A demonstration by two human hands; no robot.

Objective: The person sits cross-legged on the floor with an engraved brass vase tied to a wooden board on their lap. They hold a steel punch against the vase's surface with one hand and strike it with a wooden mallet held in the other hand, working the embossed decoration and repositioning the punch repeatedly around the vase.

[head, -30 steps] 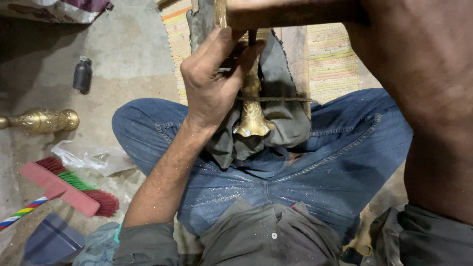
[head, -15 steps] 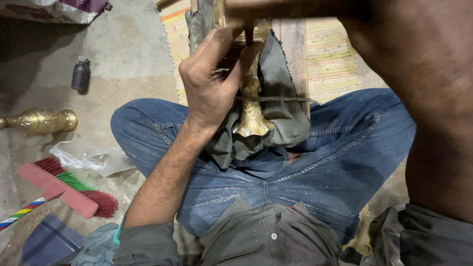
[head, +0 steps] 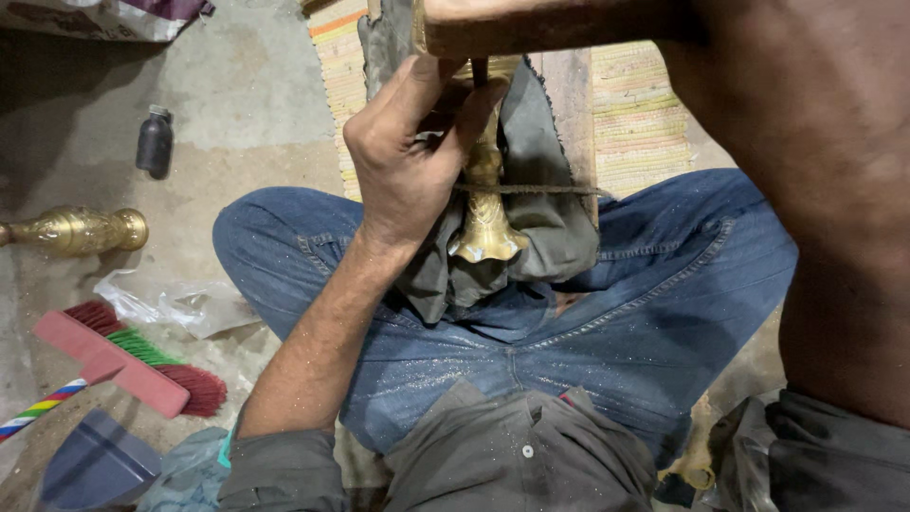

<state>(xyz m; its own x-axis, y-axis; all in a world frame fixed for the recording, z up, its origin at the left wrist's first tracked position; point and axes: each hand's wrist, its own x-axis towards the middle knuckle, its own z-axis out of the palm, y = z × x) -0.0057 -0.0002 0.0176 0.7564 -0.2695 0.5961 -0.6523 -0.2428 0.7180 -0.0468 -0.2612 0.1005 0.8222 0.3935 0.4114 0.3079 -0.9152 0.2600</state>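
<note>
My left hand (head: 417, 152) is closed around a thin dark metal rod (head: 480, 74) and holds it upright against a brass, bell-footed piece (head: 485, 223). The brass piece lies on a grey cloth (head: 550, 237) over a wooden board (head: 569, 104) between my crossed legs. A thin cord (head: 540, 190) runs across it. My right arm fills the right side, close and blurred. My right hand (head: 703, 33) at the top grips a wooden bar (head: 531, 28) that reaches left above the rod.
On the concrete floor to the left lie a brass vase (head: 81, 229), a small dark bottle (head: 154, 142), a crumpled plastic bag (head: 171, 303), a red-backed brush (head: 133, 365) and a dark dustpan (head: 95, 465). A woven mat (head: 640, 114) lies under the board.
The wooden bar has shifted slightly left over the rod. My left hand keeps its grip in nearly the same place.
</note>
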